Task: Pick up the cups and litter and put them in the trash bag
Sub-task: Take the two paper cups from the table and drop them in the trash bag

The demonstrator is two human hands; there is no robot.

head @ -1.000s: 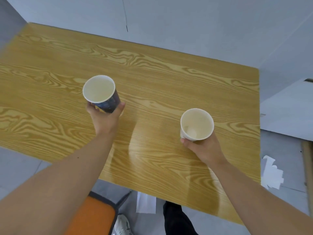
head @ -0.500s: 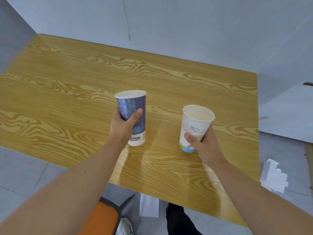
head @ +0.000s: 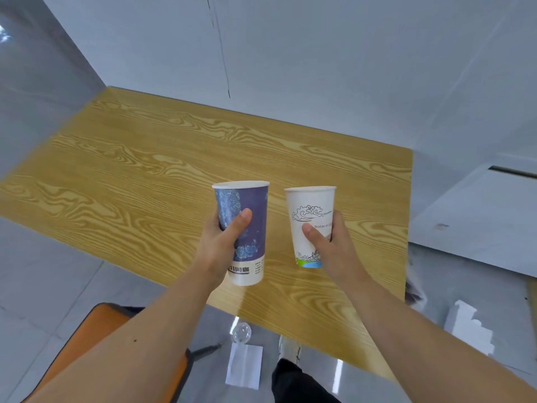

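1. Head view: the left hand (head: 216, 245) is wrapping closed around the blue cup (head: 247, 228), thumb lying across its front; the cup is standing upright in the air above the wooden table (head: 145, 170).
2. The right hand (head: 331, 245) is gripping the white cup (head: 309, 216) the same way, thumb pressing the printed side (line drawing of clouds, some lettering partly covered), cup upright and clear of the tabletop.
3. The two cups are sitting just beside each other, rims near level, not touching.
4. Below the table's near edge, a white paper sheet (head: 244, 366) is lying flat on the grey floor, with a small clear crumpled piece (head: 241, 333) just beyond it.
5. A white foam block (head: 470, 327) is resting on the floor at the right.
6. An orange chair seat (head: 96, 330) is showing under the left forearm.
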